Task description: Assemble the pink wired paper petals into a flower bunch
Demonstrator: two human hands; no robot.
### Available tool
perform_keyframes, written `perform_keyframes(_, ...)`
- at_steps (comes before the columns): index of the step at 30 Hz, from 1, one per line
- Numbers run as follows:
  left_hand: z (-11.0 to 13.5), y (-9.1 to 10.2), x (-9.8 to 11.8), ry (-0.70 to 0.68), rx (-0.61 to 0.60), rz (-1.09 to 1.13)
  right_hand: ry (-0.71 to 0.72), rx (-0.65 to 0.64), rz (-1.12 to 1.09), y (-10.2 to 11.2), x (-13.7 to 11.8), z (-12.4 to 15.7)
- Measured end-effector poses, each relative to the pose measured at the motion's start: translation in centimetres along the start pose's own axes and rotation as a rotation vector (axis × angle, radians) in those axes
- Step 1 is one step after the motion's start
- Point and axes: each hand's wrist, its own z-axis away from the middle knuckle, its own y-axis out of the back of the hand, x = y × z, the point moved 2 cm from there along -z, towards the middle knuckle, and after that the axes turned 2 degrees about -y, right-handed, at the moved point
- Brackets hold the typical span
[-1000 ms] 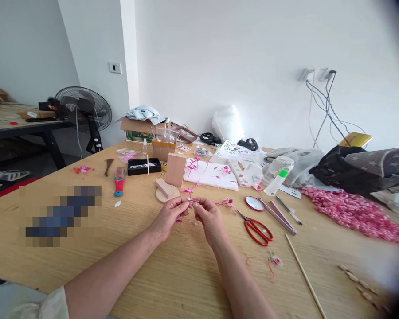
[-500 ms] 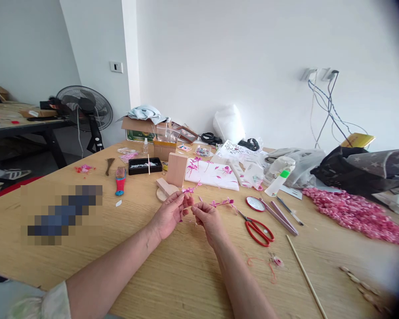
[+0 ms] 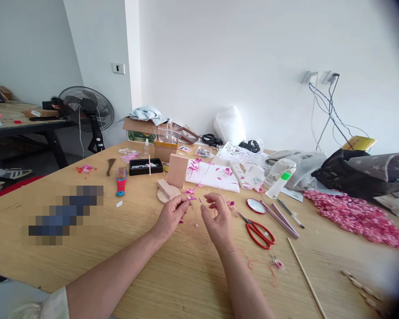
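Our left hand [image 3: 171, 217] has a pink flower sprig [image 3: 192, 198] pinched btwn thumb + fingertips, mid-table, on the near side of the wood block. Our right hand [image 3: 219, 226] is just to the right of it, loosely curled, thumb apart from fingers, nothing visible in it (a fine thread could get lost at this size tbh). Step-wise, imo we're mid-fiddle: left steadies the sprig, right is off it. Next move prob calls for a light fingertip pinch from the right w/ the left kept steady, bc those petals look thin.

Table [image 3: 179, 283] is light wood. L to R: a blurred-out thing near left (can't tell what), red/pink scraps [image 3: 85, 169] farther back, a brush [image 3: 121, 181] w/ red + blue handle, black tray [image 3: 136, 168], upright wood block [image 3: 177, 170], then a white pad [image 3: 208, 179] w/ pink flowers on it. Right side: red-handled scissors [image 3: 248, 220], round red-rimmed glass [image 3: 256, 205], tweezers [image 3: 282, 220], a thin stick [image 3: 306, 277] near us, big pink heap [image 3: 355, 217] far right.

Room: floor fan [image 3: 86, 108] far left, open carton [image 3: 141, 135] at the far edge, pale wall [image 3: 236, 53] behind, plugs + cables [image 3: 329, 99] hanging far right.
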Motion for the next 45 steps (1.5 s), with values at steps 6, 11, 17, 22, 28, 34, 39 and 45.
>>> perform_keyframes(6, 0.2, -0.5, 0.1, -0.067, -0.059, -0.048, 0.134, -0.065, 0.192, -0.9, -0.5, 0.5)
perform_keyframes(11, 0.2, -0.6, 0.0, -0.095, -0.062, -0.031, 0.061, -0.058, 0.201, -1.2, 0.0, 0.7)
perform_keyframes(17, 0.3, -0.4, 0.2, -0.045, -0.019, -0.028, -0.100, -0.086, 0.026, -1.8, 0.2, 0.9)
perform_keyframes(22, 0.3, -0.6, 0.1, -0.037, -0.024, 0.016, -0.194, -0.022, -0.107, -1.7, 0.8, 0.8)
perform_keyframes(28, 0.2, -0.5, 0.0, -0.028, -0.018, 0.024, -0.226, -0.037, -0.138, -1.8, 1.1, 0.8)
perform_keyframes(34, 0.2, -0.3, -0.2, -0.009, 0.023, 0.046, -0.241, -0.047, -0.157, -2.0, 1.1, 0.9)
perform_keyframes(39, 0.2, -0.5, -0.1, -0.016, -0.012, 0.038, -0.233, -0.038, -0.158, -1.9, 1.2, 0.9)
perform_keyframes(45, 0.3, -0.6, 0.0, -0.024, -0.024, 0.042, -0.300, -0.003, -0.159, -1.8, 1.3, 0.9)
